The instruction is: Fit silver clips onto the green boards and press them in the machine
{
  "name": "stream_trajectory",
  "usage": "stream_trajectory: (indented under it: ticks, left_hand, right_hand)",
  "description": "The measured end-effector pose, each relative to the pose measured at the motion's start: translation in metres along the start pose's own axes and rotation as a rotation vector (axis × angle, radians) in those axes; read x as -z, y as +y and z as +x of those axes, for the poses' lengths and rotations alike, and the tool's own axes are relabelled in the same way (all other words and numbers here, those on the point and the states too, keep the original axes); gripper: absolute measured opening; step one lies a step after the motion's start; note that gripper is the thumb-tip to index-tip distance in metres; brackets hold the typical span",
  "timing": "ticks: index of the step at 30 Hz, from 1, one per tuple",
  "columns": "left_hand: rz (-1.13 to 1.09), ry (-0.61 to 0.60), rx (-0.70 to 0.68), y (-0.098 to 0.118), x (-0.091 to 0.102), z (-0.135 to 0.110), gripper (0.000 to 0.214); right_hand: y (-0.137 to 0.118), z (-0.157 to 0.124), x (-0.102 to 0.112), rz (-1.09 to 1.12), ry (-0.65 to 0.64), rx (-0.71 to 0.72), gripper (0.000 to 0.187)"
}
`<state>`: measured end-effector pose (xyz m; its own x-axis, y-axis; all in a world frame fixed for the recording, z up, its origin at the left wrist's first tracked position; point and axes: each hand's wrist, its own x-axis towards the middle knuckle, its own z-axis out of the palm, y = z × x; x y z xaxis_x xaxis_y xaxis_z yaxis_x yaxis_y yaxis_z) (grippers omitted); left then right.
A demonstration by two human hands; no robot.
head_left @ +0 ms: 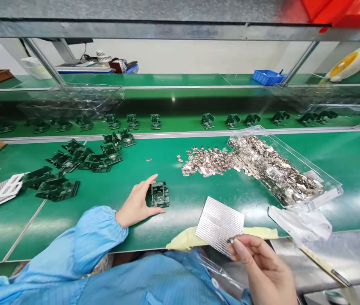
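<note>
My left hand (140, 201) lies on the green bench with thumb and index finger spread around a small stack of green circuit boards (160, 195). A slight gap seems to show between the fingertips and the boards. Near the bench's front edge, my right hand (264, 264) pinches a small metal piece (231, 240), partly hidden by the fingertips. Just beyond those fingertips is a silver sheet ruled in narrow rows (220, 222), with yellow material (184, 239) under it. Loose metal pieces (207, 161) spill from a tilted clear plastic tray (307, 165).
More circuit boards (81, 156) are heaped at the left, beside white frames on a sheet (10, 186). Single boards (155, 121) line the strip behind. A white cloth-like item (303, 222) lies at the right front edge. A metal shelf (180, 29) crosses overhead.
</note>
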<state>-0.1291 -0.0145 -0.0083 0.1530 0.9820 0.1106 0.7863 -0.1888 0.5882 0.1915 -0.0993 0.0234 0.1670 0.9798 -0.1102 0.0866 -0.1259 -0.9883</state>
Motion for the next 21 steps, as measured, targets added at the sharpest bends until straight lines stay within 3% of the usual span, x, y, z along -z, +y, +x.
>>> stream_trajectory:
  ticks: [3, 6, 10, 13, 17, 21]
  left_hand:
    - [-0.135, -0.003, 0.043, 0.012, -0.004, 0.002, 0.094]
    - [-0.387, -0.005, -0.004, 0.039, -0.017, 0.005, 0.085]
    - [-0.649, -0.100, -0.117, 0.089, -0.046, 0.008, 0.059]
    - [-0.887, -0.247, -0.105, 0.118, -0.063, 0.005, 0.060]
    - [-1.062, -0.445, -0.002, 0.131, -0.071, -0.002, 0.058]
    - [-1.063, -0.499, 0.047, 0.129, -0.072, -0.008, 0.053]
  right_hand:
    - [0.005, -0.009, -0.007, 0.049, 0.009, -0.048, 0.024]
    - [0.004, -0.014, -0.018, 0.136, -0.009, -0.077, 0.022]
    - [-0.001, -0.015, -0.030, 0.123, 0.115, 0.090, 0.016]
    - [0.000, -0.015, -0.033, 0.003, 0.241, 0.178, 0.016]
    - [0.004, -0.019, -0.039, -0.078, 0.314, 0.164, 0.015]
    - [0.004, -0.020, -0.045, -0.081, 0.316, 0.143, 0.015]
